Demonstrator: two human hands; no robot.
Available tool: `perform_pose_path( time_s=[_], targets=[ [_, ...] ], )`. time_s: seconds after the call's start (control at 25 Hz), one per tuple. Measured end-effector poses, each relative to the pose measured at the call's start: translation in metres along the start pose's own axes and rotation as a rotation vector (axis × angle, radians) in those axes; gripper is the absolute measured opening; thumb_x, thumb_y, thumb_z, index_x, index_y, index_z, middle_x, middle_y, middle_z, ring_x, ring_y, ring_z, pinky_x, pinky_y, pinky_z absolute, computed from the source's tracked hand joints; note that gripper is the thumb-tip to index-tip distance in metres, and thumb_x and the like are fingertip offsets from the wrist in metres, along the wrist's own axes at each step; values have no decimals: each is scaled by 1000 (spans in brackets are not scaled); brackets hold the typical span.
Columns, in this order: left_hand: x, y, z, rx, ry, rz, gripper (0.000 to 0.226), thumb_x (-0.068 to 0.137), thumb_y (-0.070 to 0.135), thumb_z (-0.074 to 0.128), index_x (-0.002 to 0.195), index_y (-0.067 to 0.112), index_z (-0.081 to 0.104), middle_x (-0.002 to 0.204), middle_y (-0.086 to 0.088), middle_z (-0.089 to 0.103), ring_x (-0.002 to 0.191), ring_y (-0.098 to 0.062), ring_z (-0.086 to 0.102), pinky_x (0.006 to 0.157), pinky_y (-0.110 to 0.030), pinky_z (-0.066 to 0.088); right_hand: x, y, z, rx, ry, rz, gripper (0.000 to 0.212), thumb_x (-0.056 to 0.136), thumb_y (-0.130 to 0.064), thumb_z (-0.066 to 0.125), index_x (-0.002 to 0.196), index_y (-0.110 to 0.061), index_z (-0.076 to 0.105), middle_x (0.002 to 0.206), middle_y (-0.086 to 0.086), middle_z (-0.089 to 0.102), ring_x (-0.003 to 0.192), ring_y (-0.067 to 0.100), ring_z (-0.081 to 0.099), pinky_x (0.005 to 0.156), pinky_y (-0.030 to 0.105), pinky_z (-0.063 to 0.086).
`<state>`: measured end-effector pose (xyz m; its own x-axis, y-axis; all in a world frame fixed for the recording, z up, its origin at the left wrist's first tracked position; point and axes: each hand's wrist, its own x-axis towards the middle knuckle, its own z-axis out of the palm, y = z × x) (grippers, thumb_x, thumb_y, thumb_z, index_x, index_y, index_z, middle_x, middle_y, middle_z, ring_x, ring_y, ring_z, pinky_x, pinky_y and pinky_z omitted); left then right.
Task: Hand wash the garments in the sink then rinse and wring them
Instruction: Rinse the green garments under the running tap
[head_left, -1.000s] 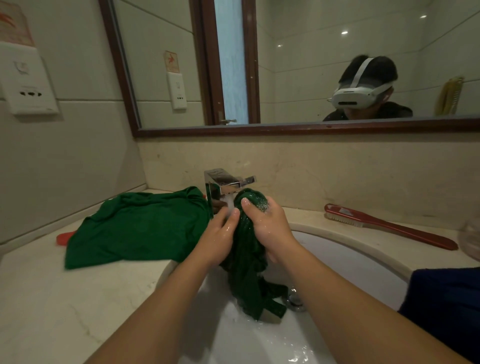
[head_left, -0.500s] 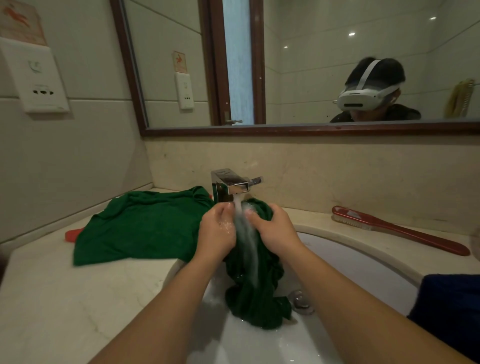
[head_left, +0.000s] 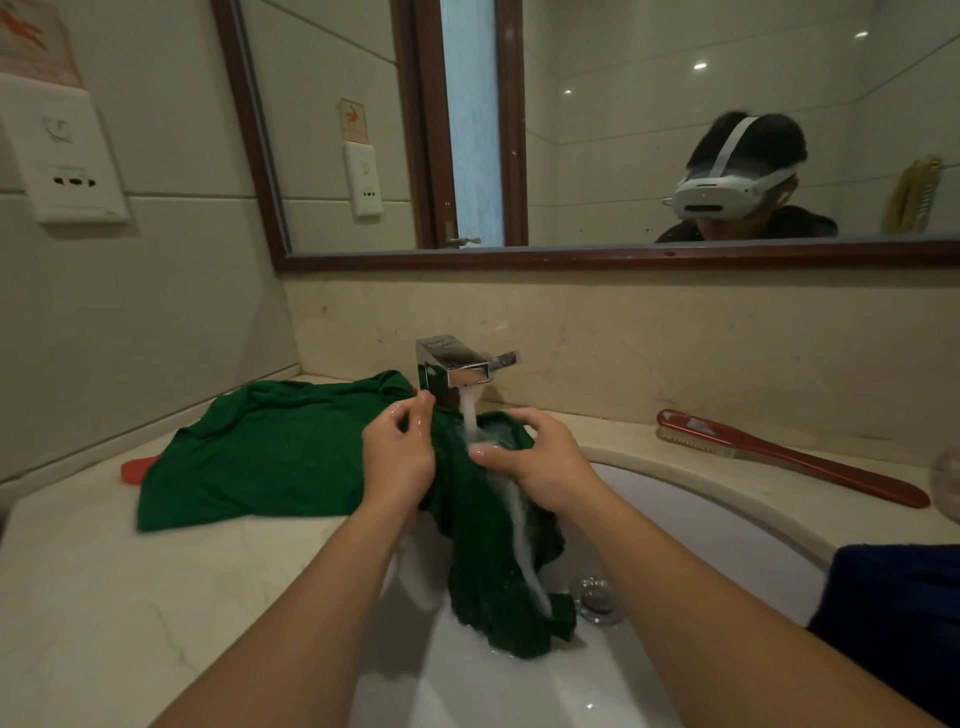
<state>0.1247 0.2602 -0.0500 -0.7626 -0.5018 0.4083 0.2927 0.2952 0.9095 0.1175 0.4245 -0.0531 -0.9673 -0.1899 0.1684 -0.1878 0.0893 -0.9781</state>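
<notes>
Head view: faucet (head_left: 457, 366) running. Green garment (head_left: 483, 551) trails from the counter (head_left: 104, 597) at left down into the sink (head_left: 727, 525), with the stream landing on its bunched top. Right hand (head_left: 543, 465) clasps that bunch, thumb in the water. Left hand (head_left: 397, 457) is curled against the cloth; whether it grips is unclear. Red brush (head_left: 779, 457) lies on the counter at right.

Wet green garment (head_left: 493, 545) hangs into the white sink (head_left: 701, 525) under running water
</notes>
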Motion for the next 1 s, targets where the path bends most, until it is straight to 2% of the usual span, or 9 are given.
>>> perform_pose_path(
  time_s=[0.08, 0.28, 0.4, 0.52, 0.6, 0.68, 0.76, 0.88, 1.0],
  targets=[
    [0, -2, 0, 65, -37, 37, 31, 102, 42, 56, 97, 19, 76, 88, 4, 73, 85, -13, 67, 70, -30, 49, 1, -3, -2, 68, 100, -21, 46, 84, -24, 85, 124, -30, 62, 117, -4, 67, 96, 15, 67, 69, 28, 57],
    [-15, 2, 5, 129, -317, 24, 27, 96, 51, 62, 107, 27, 70, 97, 12, 72, 89, -3, 67, 74, -21, 53, 5, -8, -8, 294, 234, -47, 26, 89, -26, 81, 112, -29, 68, 113, 2, 71, 101, 22, 70, 83, 41, 62],
    [-20, 1, 7, 119, -431, 51, 17, 95, 44, 66, 100, 29, 72, 89, 9, 75, 83, -6, 71, 74, -23, 57, 4, -10, -8, 342, 241, -71, 22, 91, -22, 79, 110, -26, 69, 110, 3, 73, 98, 20, 72, 73, 31, 62],
    [-19, 10, 6, 108, -374, 66, 23, 98, 38, 64, 92, 19, 76, 80, 1, 73, 71, -11, 67, 61, -20, 49, 6, -7, -6, 254, 251, -93, 21, 93, -25, 77, 112, -27, 69, 110, -2, 71, 100, 17, 69, 79, 33, 61],
    [-19, 17, 6, 8, -308, -15, 19, 101, 28, 62, 94, 17, 76, 80, 2, 72, 65, 0, 66, 56, -10, 47, 7, -5, -6, 118, 234, -84, 21, 96, -30, 73, 116, -28, 67, 110, -7, 67, 101, 13, 64, 76, 28, 55],
    [-14, 17, 6, -27, -238, -65, 14, 102, 19, 59, 106, 18, 73, 92, 2, 73, 76, 2, 67, 62, -6, 47, 5, -3, 0, 6, 184, -34, 24, 100, -38, 66, 122, -28, 63, 111, -7, 66, 99, 11, 62, 70, 26, 51],
    [-13, 14, 6, -20, -194, -75, 18, 104, 19, 57, 113, 17, 72, 95, 7, 71, 86, -2, 66, 69, -10, 49, 2, -1, 8, -70, 108, 15, 31, 101, -48, 61, 125, -30, 59, 114, -7, 66, 99, 11, 63, 78, 31, 54],
    [-12, 13, 5, -62, -111, -83, 15, 104, 23, 57, 109, 23, 72, 94, 12, 70, 92, -6, 66, 77, -22, 51, -2, 2, 13, -144, -55, 19, 50, 90, -55, 73, 130, -34, 52, 114, -10, 64, 104, 14, 64, 85, 35, 55],
    [-8, 13, 3, -46, -43, -68, 18, 104, 27, 57, 109, 22, 74, 95, 10, 71, 94, -11, 66, 85, -30, 51, 0, 0, 8, -131, -98, -1, 60, 82, -49, 83, 131, -26, 58, 114, -4, 69, 102, 19, 69, 89, 42, 61]
  ],
)
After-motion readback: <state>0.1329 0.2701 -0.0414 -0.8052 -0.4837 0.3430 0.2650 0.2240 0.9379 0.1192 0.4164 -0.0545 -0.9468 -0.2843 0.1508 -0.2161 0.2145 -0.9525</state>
